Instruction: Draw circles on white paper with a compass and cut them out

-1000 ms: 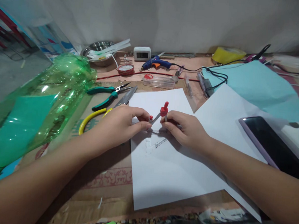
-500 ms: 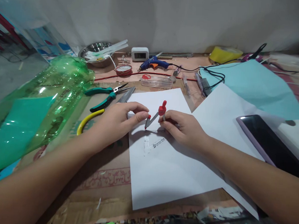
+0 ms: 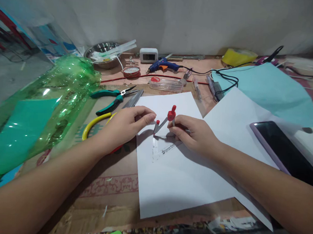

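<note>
A drawing compass (image 3: 162, 124) with a red head and grey legs stands tilted over a white paper sheet (image 3: 165, 188). My right hand (image 3: 192, 131) pinches its right leg just below the head. The left leg carries a short grey piece with a red top. Close to that top is my left hand (image 3: 134, 124), its thumb and index tips together with nothing visible between them. A small gap separates them from the compass. Under the compass a clear plastic ruler (image 3: 168, 149) with black print lies on the paper; its outline is faint.
Green-handled pliers (image 3: 117, 100) and a yellow handle (image 3: 91, 125) lie left, near crumpled green plastic (image 3: 71, 80). A blue glue gun (image 3: 163, 65), clear case (image 3: 166, 84) and metal bowl (image 3: 103, 50) are behind. A phone (image 3: 287, 149) and light-blue sheet (image 3: 269, 88) lie right.
The left fingertips have drawn slightly away from the red-topped piece on the compass. My right hand keeps its pinch. The whole view has shifted a little.
</note>
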`<state>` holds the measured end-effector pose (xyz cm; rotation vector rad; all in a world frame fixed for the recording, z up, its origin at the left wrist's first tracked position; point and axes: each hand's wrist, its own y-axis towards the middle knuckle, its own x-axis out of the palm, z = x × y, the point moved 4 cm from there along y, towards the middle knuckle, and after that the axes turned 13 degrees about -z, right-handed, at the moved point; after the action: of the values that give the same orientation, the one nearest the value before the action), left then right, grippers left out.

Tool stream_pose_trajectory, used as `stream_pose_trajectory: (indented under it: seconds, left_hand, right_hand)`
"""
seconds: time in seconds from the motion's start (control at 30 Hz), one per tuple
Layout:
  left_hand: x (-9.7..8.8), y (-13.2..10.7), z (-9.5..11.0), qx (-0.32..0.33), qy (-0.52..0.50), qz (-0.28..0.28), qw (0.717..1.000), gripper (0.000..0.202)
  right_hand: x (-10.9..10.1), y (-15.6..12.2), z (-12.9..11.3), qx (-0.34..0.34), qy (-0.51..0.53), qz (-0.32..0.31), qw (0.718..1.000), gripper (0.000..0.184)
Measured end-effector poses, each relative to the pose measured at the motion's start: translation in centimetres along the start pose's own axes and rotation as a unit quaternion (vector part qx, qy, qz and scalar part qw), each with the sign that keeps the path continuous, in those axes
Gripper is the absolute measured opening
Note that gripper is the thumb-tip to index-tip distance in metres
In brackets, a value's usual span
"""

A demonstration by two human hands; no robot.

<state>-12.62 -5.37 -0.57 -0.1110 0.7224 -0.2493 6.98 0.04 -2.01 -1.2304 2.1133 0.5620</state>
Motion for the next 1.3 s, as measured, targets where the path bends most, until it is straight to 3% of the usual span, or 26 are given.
stream_pose_trajectory:
  seconds: [0.9,1.3]
  left_hand:
    - [0.12,0.04,-0.35,-0.004,0.014,0.009,1.0,0.038]
    - [0.1,0.11,-0.47,-0.009,0.029,0.014,0.999,0.052]
  right_hand:
    - [-0.1,0.13,-0.19,-0.002,0.016,-0.001,1.0,0.014]
    - [-0.06,0.17,-0.16,-0.01,0.016,-0.008,1.0,0.014]
